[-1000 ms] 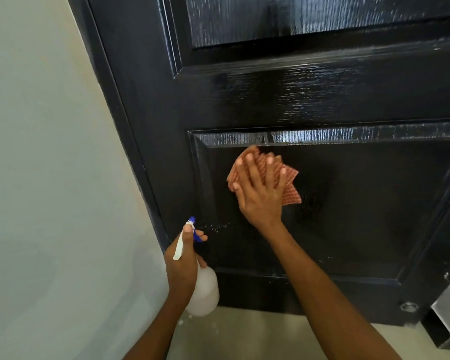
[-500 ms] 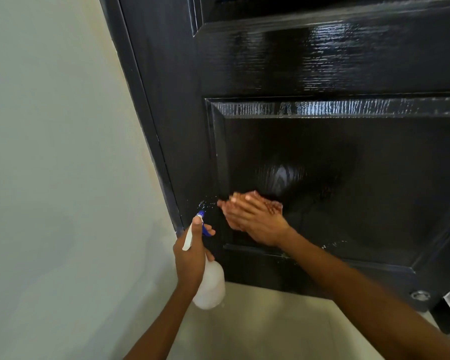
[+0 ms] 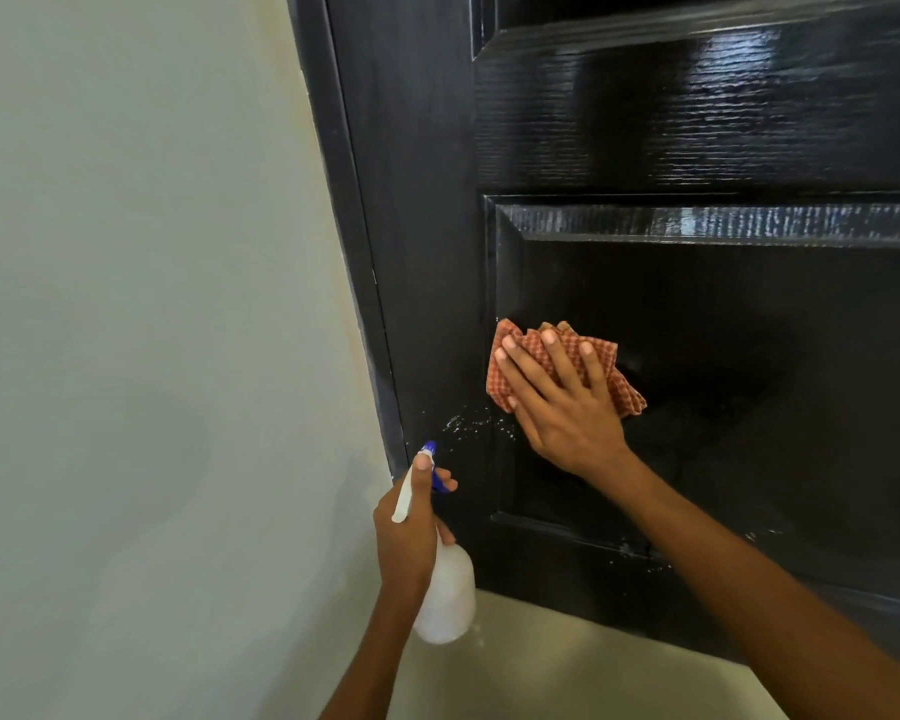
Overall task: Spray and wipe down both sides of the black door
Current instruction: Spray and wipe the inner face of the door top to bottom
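Flat and spread, the right hand presses a crumpled orange-and-white checked cloth against the lower recessed panel of the glossy black wood-grain door, fingers straight on top of the cloth, not curled round it. The left hand grips the neck of a white plastic spray bottle with a blue nozzle, thumb lying along the white top of the sprayer, nozzle aimed at the door's left stile; whether a finger sits on the trigger is hard to tell from this angle.

White droplets of spray cling to the stile and the panel's bevelled edge just left of the cloth, and a few more speckle the lower moulding near the right forearm. The door fills the right of the view, its edge against a pale grey-green wall, with a light floor below.

The step in hand looks like wiping the lower panel. To do it well, the cloth should sweep left over the droplets before they run, then follow the grain in overlapping strokes. Fingertip pressure through the cloth would reach the bevel and corners, where liquid tends to collect. Keeping the bottle pointed away from the wall avoids stray mist there.
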### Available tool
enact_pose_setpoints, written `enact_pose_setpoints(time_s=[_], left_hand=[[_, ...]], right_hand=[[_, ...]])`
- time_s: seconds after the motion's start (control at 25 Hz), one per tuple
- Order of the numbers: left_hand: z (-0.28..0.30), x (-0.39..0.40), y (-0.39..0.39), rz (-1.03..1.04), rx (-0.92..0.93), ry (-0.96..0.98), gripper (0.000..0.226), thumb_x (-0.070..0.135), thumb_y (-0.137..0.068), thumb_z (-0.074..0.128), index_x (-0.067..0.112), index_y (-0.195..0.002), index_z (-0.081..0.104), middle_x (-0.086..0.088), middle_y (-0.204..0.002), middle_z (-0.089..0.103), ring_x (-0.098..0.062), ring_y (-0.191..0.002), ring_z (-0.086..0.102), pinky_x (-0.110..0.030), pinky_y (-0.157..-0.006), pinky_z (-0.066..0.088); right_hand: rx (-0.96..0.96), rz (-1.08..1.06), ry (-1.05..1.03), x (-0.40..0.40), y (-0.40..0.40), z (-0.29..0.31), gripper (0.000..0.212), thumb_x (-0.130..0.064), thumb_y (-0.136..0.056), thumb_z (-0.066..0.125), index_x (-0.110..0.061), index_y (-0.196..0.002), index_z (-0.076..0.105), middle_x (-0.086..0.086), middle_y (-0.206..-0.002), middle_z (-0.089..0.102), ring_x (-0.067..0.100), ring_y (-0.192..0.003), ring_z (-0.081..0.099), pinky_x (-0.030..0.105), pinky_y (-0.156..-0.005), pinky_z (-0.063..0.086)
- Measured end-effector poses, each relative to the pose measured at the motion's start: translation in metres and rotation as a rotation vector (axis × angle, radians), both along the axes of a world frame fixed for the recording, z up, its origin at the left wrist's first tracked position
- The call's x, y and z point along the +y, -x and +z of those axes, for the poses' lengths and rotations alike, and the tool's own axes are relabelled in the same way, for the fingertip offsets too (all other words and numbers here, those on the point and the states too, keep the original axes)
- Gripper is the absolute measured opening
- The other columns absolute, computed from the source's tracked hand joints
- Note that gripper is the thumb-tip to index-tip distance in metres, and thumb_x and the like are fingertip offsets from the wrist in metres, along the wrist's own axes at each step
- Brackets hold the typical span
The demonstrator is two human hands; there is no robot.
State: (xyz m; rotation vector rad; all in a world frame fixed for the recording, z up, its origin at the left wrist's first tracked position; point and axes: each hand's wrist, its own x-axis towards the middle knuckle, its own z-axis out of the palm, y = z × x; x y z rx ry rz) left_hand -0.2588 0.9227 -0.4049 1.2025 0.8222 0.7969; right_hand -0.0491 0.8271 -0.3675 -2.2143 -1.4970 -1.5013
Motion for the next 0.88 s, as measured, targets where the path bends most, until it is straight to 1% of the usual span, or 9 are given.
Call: enact_pose_setpoints(time_s=[0.08,0.2,0.36,0.44,0.52,0.6,0.72,0.8,0.88], left_hand=[[0.005,0.005,-0.001,-0.035,-0.015,-0.035,0.060,0.067,-0.082,0.049,0.010,-0.090,0.067,-0.008,-0.091,0.070,-0.015,-0.064,0.067,-0.021,-0.050,0.053],[0.017,0.017,0.000,-0.008,-0.073,-0.100,0.060,0.058,-0.080,0.038,0.007,-0.097,0.065,-0.008,-0.090,0.070,-0.013,-0.062,0.067,-0.017,-0.049,0.053],[0.022,0.030,-0.005,-0.074,-0.032,-0.077,0.054,0.055,-0.092,0.035,0.009,-0.080,0.062,-0.009,-0.076,0.065,-0.022,-0.061,0.060,-0.020,-0.043,0.051],[0.023,0.030,-0.001,-0.120,-0.045,-0.054,0.062,0.066,-0.086,0.040,0.009,-0.077,0.061,-0.009,-0.072,0.064,-0.023,-0.059,0.059,-0.021,-0.043,0.051],[0.017,0.031,0.002,-0.147,-0.087,-0.117,0.074,0.083,-0.077,0.052,0.010,-0.079,0.065,-0.007,-0.070,0.064,-0.022,-0.057,0.059,-0.024,-0.044,0.052],[0.012,0.035,0.004,-0.179,-0.095,-0.211,0.069,0.079,-0.075,0.057,0.011,-0.081,0.067,-0.006,-0.070,0.065,-0.020,-0.055,0.059,-0.025,-0.046,0.052],[0.017,0.034,0.007,-0.334,-0.063,-0.143,0.065,0.076,-0.076,0.064,0.010,-0.074,0.067,-0.011,-0.074,0.065,-0.020,-0.052,0.062,-0.022,-0.046,0.054],[0.017,0.027,0.009,-0.244,-0.064,-0.184,0.061,0.071,-0.078,0.064,0.012,-0.067,0.066,-0.011,-0.063,0.059,-0.022,-0.047,0.056,-0.024,-0.042,0.050],[0.015,0.029,0.013,-0.154,-0.066,-0.224,0.058,0.069,-0.080,0.062,0.013,-0.070,0.067,-0.009,-0.062,0.058,-0.024,-0.050,0.055,-0.025,-0.043,0.048]], right_hand=[[0.039,0.004,-0.012,0.006,0.002,-0.009,0.070,-0.047,-0.105,0.039,-0.021,-0.166,0.016,0.003,-0.173,0.006,0.031,-0.160,-0.001,0.053,-0.126,-0.009],[0.041,0.028,0.042,0.008,0.002,-0.030,0.073,-0.048,-0.103,0.043,-0.021,-0.165,0.016,0.003,-0.173,0.005,0.030,-0.160,0.000,0.052,-0.126,-0.009],[0.030,0.041,0.064,0.006,0.001,-0.037,0.072,-0.048,-0.103,0.044,-0.021,-0.165,0.018,0.004,-0.172,0.011,0.028,-0.160,0.001,0.051,-0.127,-0.007],[0.038,0.042,0.063,0.005,0.002,-0.037,0.073,-0.047,-0.102,0.044,-0.021,-0.165,0.017,0.003,-0.172,0.008,0.027,-0.160,-0.001,0.050,-0.127,-0.009],[0.051,0.042,0.039,0.000,0.001,-0.036,0.072,-0.047,-0.102,0.041,-0.021,-0.164,0.017,0.002,-0.172,0.005,0.027,-0.160,-0.002,0.050,-0.127,-0.009],[0.088,0.001,-0.013,-0.008,-0.001,-0.038,0.072,-0.048,-0.102,0.039,-0.020,-0.165,0.017,0.000,-0.174,0.002,0.028,-0.160,-0.002,0.051,-0.127,-0.010],[0.166,-0.045,-0.076,-0.017,0.000,-0.049,0.073,-0.050,-0.102,0.038,-0.020,-0.164,0.015,-0.002,-0.174,-0.003,0.027,-0.160,-0.006,0.051,-0.126,-0.011],[0.186,-0.062,-0.075,-0.019,0.001,-0.054,0.073,-0.049,-0.102,0.037,-0.020,-0.164,0.014,-0.003,-0.174,-0.005,0.027,-0.159,-0.008,0.052,-0.126,-0.012],[0.187,-0.047,-0.047,-0.017,0.001,-0.058,0.074,-0.047,-0.101,0.039,-0.020,-0.164,0.014,-0.001,-0.174,-0.005,0.029,-0.159,-0.008,0.052,-0.125,-0.012]])
